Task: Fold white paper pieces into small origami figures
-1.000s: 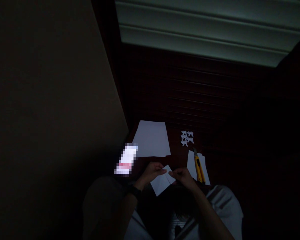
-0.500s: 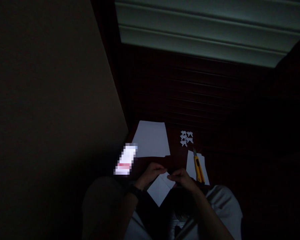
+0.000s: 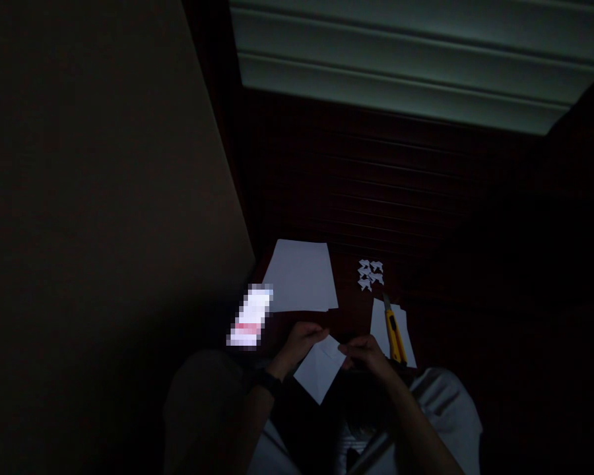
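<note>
A small creased square of white paper (image 3: 319, 373) is held between my two hands above my lap, one corner pointing down toward me. My left hand (image 3: 301, 343) pinches its upper left edge, with the thumb near the top corner. At the right corner, my right hand (image 3: 366, 355) grips the sheet between thumb and fingers. Just right of that hand, a yellow utility knife (image 3: 395, 336) with its blade out lies on a stack of smaller white paper (image 3: 379, 324). Several small folded paper pieces (image 3: 370, 274) sit in a cluster behind it.
A stack of larger white sheets (image 3: 301, 276) lies at the back left of the dark table (image 3: 349, 290). A lit, pixelated phone-like screen (image 3: 250, 316) is beside it. A plain wall (image 3: 103, 165) rises on the left, with pale slats (image 3: 400, 72) at the back.
My right hand has shifted slightly, its thumb drawing back from over the sheet to the right corner. The paper has tilted a little. My left hand keeps its pinch.
</note>
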### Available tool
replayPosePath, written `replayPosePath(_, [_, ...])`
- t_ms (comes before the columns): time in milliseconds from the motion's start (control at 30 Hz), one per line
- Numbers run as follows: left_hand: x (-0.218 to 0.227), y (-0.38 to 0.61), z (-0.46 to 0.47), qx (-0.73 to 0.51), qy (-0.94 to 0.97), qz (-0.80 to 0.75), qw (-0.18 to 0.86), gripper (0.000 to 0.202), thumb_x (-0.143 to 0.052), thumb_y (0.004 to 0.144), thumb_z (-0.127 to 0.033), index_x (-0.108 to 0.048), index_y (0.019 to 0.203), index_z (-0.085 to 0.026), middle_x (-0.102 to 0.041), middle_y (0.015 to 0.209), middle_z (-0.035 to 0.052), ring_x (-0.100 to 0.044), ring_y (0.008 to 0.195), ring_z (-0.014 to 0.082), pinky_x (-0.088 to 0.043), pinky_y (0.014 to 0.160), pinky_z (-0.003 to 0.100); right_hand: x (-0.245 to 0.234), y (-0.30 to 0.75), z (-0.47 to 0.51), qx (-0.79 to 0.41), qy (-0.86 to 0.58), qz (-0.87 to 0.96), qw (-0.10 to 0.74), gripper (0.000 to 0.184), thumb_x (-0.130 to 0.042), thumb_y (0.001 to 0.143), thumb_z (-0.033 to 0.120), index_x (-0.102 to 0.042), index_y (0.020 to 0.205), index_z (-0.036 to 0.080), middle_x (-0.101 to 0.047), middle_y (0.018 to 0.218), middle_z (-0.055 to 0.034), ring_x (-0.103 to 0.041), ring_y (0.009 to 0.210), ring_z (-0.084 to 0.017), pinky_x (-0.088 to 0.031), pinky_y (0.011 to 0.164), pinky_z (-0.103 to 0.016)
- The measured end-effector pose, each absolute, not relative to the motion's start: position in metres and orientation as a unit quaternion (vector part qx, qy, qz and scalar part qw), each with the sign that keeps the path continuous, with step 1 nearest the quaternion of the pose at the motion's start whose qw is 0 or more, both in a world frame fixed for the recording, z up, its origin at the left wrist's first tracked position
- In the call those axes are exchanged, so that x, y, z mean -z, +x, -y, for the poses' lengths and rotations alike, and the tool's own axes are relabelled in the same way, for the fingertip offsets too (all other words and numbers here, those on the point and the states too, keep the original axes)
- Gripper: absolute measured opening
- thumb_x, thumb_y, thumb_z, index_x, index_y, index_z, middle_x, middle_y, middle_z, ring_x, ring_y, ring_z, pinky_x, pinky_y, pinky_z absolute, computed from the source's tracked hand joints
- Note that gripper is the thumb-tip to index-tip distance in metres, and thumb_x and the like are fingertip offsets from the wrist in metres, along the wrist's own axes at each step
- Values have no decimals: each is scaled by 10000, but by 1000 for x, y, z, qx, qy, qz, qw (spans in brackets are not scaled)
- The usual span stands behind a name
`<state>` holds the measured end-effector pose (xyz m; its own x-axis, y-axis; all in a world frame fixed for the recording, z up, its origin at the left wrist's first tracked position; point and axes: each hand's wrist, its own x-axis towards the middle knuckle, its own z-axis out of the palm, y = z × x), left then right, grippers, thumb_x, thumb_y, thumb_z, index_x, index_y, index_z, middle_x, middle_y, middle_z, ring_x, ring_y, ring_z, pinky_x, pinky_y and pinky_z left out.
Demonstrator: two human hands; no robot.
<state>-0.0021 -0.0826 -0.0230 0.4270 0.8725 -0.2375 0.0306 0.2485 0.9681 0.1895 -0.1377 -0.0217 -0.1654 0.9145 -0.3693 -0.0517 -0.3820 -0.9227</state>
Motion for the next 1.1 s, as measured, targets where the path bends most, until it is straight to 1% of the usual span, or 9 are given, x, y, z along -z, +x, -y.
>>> replayPosePath(167, [29,0,82,-315,553,-415,650,382,-582,688,-477,-603,630,-100,-550,560,5,-476,507,100,-323,486,203,28,185,131,-614,-519,453,385,310,-657,643,435,-681,721,135,-630,628,-20,-526,545,-127,-390,516,-232])
replayPosePath(367, [36,4,80,-304,626,-382,608,328,-571,714,-425,-637,669,-107,-588,620,16,-499,582,113,-347,542,208,29,181,125,-558,-519,526,377,285,-619,686,413,-691,686,136,-607,612,-19,-486,558,-127,-354,520,-231])
replayPosePath(533, [39,4,79,-301,627,-378,612,299,-591,699,-401,-645,675,-108,-597,632,22,-504,588,117,-357,554,214,28,184,129,-549,-519,539,373,268,-613,704,386,-678,635,135,-549,519,10,-430,484,-99,-297,461,-214])
replayPosePath(633, [35,1,79,-319,594,-397,622,317,-599,686,-419,-631,652,-106,-584,614,19,-500,572,115,-356,547,215,28,186,131,-579,-511,512,376,254,-624,695,376,-682,658,132,-589,550,-6,-479,498,-114,-341,477,-220])
replayPosePath(733, [29,-2,79,-326,557,-417,640,352,-592,683,-454,-623,659,-104,-581,606,23,-506,553,119,-354,531,217,30,189,134,-626,-497,464,382,248,-624,695,368,-688,712,130,-641,611,-39,-553,550,-150,-417,540,-256])
replayPosePath(800, [26,-3,79,-329,544,-429,642,361,-601,670,-468,-618,646,-108,-574,588,18,-505,540,118,-349,518,215,31,192,136,-639,-497,442,385,243,-639,681,358,-689,723,124,-656,619,-57,-579,564,-167,-443,564,-280])
replayPosePath(967, [28,0,80,-360,535,-440,625,348,-617,657,-462,-625,637,-114,-582,585,10,-516,554,121,-350,521,214,32,199,142,-659,-488,398,411,248,-662,660,342,-684,734,107,-678,704,-103,-615,607,-192,-475,606,-321])
replayPosePath(1100, [33,3,81,-379,532,-444,613,337,-608,677,-445,-628,655,-109,-593,609,22,-527,574,129,-360,519,212,29,199,143,-656,-494,363,440,275,-680,643,354,-680,732,94,-673,706,-116,-618,613,-194,-483,611,-322])
